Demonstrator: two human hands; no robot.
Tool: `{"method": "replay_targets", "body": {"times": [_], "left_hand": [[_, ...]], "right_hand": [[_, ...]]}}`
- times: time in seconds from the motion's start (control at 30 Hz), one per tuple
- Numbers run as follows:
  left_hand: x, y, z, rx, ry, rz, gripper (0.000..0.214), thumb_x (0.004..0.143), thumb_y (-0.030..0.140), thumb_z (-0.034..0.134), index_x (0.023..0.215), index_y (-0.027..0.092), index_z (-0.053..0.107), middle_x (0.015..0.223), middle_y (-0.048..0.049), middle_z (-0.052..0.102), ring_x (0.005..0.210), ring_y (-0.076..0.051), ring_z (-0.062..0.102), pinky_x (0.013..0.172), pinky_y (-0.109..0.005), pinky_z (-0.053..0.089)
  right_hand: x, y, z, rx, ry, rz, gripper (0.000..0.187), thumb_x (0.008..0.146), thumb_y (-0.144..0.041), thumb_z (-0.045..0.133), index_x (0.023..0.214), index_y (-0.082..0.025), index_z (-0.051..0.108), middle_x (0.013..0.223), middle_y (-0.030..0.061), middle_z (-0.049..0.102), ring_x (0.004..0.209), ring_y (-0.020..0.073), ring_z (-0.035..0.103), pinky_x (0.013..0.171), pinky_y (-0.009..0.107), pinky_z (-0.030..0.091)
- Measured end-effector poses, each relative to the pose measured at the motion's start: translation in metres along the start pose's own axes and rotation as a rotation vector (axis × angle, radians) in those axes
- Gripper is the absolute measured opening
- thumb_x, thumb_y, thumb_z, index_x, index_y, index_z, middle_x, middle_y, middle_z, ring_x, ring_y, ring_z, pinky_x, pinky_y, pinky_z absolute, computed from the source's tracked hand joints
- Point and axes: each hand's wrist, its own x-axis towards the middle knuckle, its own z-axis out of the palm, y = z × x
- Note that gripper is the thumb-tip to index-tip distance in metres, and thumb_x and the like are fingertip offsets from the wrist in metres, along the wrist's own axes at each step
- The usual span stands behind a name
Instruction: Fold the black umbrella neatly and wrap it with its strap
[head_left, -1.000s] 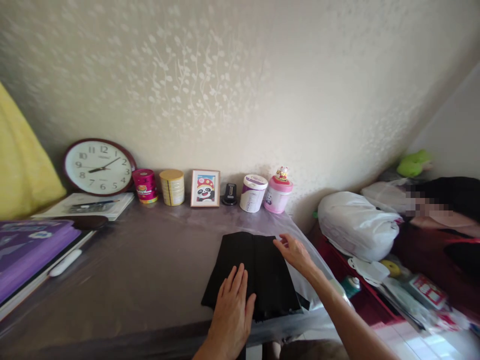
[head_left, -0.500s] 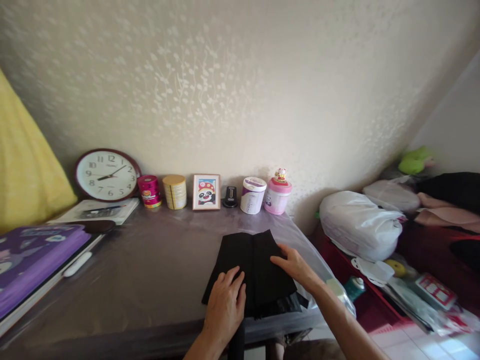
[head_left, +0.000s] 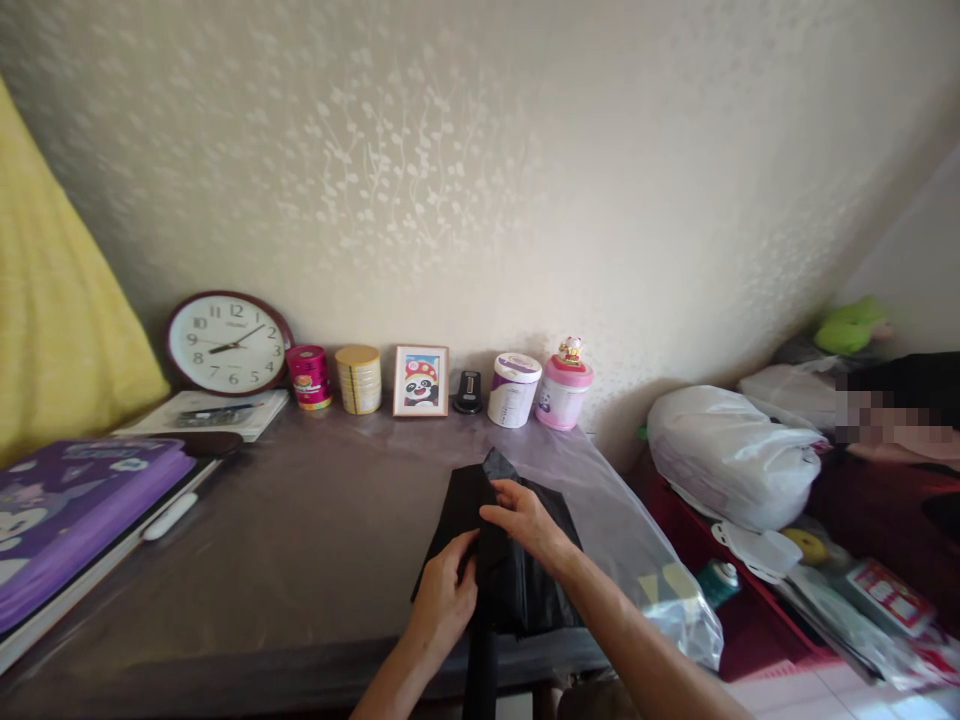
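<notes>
A piece of black fabric [head_left: 454,513], whose exact kind I cannot tell, lies on the table near its front right corner. One panel is turned over leftward onto the rest, showing a shinier black side, and a long dark strip [head_left: 480,668] hangs from it over the front edge. My right hand [head_left: 523,520] pinches the turned panel near the middle, thumb and fingers together. Close on its left, my left hand [head_left: 447,588] is closed at the fabric, fingers curled and their tips partly hidden by the fold.
A wall clock [head_left: 229,343], pink tin [head_left: 309,378], yellow-lidded can [head_left: 359,380], panda picture frame [head_left: 421,381] and two tubs line the wall. Purple binder [head_left: 90,500] lies left on the plastic-covered table [head_left: 322,540]. Right of the table are a white bag [head_left: 727,455] and red box [head_left: 757,625].
My right hand has moved left from the fabric's right side, bringing a panel over the middle. My left hand has gone from lying flat to curled at the fold. The view shifted slightly.
</notes>
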Motion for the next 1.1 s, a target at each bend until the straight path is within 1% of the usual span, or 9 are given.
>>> {"method": "replay_targets", "body": {"times": [0.2, 0.3, 0.37, 0.5, 0.73, 0.83, 0.93, 1.0, 1.1], "left_hand": [[-0.001, 0.012, -0.023, -0.217, -0.200, -0.052, 0.067, 0.064, 0.004, 0.043, 0.128, 0.021, 0.044, 0.127, -0.0039, 0.055, 0.116, -0.019, 0.052, 0.100, -0.037, 0.040], [-0.003, 0.010, -0.029, -0.311, -0.299, -0.078, 0.067, 0.067, 0.008, 0.051, 0.131, 0.024, 0.039, 0.132, -0.0039, 0.051, 0.120, -0.021, 0.048, 0.101, -0.040, 0.039], [-0.004, 0.005, -0.026, -0.331, -0.255, -0.101, 0.063, 0.071, 0.013, 0.056, 0.131, 0.023, 0.039, 0.133, -0.0058, 0.050, 0.122, -0.022, 0.046, 0.102, -0.042, 0.038], [-0.005, -0.006, -0.011, -0.246, -0.061, -0.181, 0.060, 0.071, 0.014, 0.057, 0.128, 0.018, 0.038, 0.129, -0.0107, 0.053, 0.120, -0.022, 0.049, 0.103, -0.043, 0.037], [-0.004, -0.020, 0.001, -0.349, -0.002, -0.186, 0.056, 0.074, 0.017, 0.051, 0.128, 0.015, 0.036, 0.128, -0.0126, 0.053, 0.118, -0.020, 0.051, 0.101, -0.038, 0.040], [-0.003, -0.028, 0.002, -0.399, 0.029, -0.163, 0.049, 0.076, 0.016, 0.046, 0.125, 0.017, 0.039, 0.125, -0.0105, 0.056, 0.115, -0.019, 0.053, 0.099, -0.038, 0.042], [-0.003, -0.033, 0.001, -0.336, 0.072, -0.176, 0.049, 0.074, 0.012, 0.047, 0.123, 0.016, 0.042, 0.125, -0.0108, 0.055, 0.117, -0.021, 0.051, 0.102, -0.042, 0.037], [-0.003, -0.033, 0.001, -0.272, 0.116, -0.229, 0.054, 0.071, 0.010, 0.048, 0.125, 0.015, 0.041, 0.128, -0.0121, 0.053, 0.121, -0.022, 0.047, 0.105, -0.043, 0.033], [-0.002, -0.029, -0.001, -0.242, 0.132, -0.310, 0.063, 0.070, 0.008, 0.049, 0.131, 0.014, 0.036, 0.135, -0.0137, 0.046, 0.124, -0.023, 0.043, 0.106, -0.041, 0.031]], "right_hand": [[0.012, 0.002, 0.021, 0.032, -0.022, 0.105, 0.043, 0.067, -0.019, 0.063, 0.109, -0.013, 0.055, 0.061, -0.0068, 0.048, 0.055, 0.0088, 0.049, 0.050, 0.021, 0.043], [0.016, 0.006, 0.026, 0.004, -0.056, 0.090, 0.040, 0.069, -0.017, 0.061, 0.109, -0.014, 0.055, 0.059, -0.0076, 0.048, 0.052, 0.0074, 0.048, 0.048, 0.019, 0.041], [0.018, 0.010, 0.027, -0.035, -0.068, 0.070, 0.040, 0.070, -0.017, 0.062, 0.109, -0.014, 0.055, 0.058, -0.0078, 0.049, 0.050, 0.0068, 0.047, 0.047, 0.019, 0.039], [0.019, 0.018, 0.027, -0.141, -0.074, 0.007, 0.040, 0.070, -0.017, 0.062, 0.109, -0.012, 0.055, 0.058, -0.0077, 0.049, 0.051, 0.0069, 0.046, 0.048, 0.019, 0.036], [0.013, 0.021, 0.029, -0.339, -0.134, -0.127, 0.033, 0.072, -0.016, 0.058, 0.104, -0.013, 0.060, 0.064, -0.0030, 0.061, 0.060, 0.0107, 0.055, 0.059, 0.022, 0.042], [0.008, 0.017, 0.031, -0.396, -0.178, -0.172, 0.027, 0.077, -0.020, 0.054, 0.103, -0.015, 0.062, 0.069, -0.0005, 0.066, 0.063, 0.0122, 0.059, 0.061, 0.022, 0.044], [0.002, 0.012, 0.026, -0.413, -0.225, -0.242, 0.023, 0.085, -0.026, 0.047, 0.099, -0.018, 0.064, 0.071, 0.0001, 0.067, 0.063, 0.0119, 0.061, 0.061, 0.021, 0.045], [0.000, 0.011, 0.018, -0.468, -0.172, -0.338, 0.024, 0.089, -0.027, 0.044, 0.092, -0.019, 0.067, 0.076, 0.0013, 0.068, 0.068, 0.0122, 0.062, 0.065, 0.022, 0.046], [0.002, 0.016, 0.001, -0.619, -0.026, -0.537, 0.024, 0.089, -0.027, 0.045, 0.091, -0.020, 0.068, 0.089, 0.0044, 0.068, 0.087, 0.0154, 0.060, 0.080, 0.027, 0.045]]}}
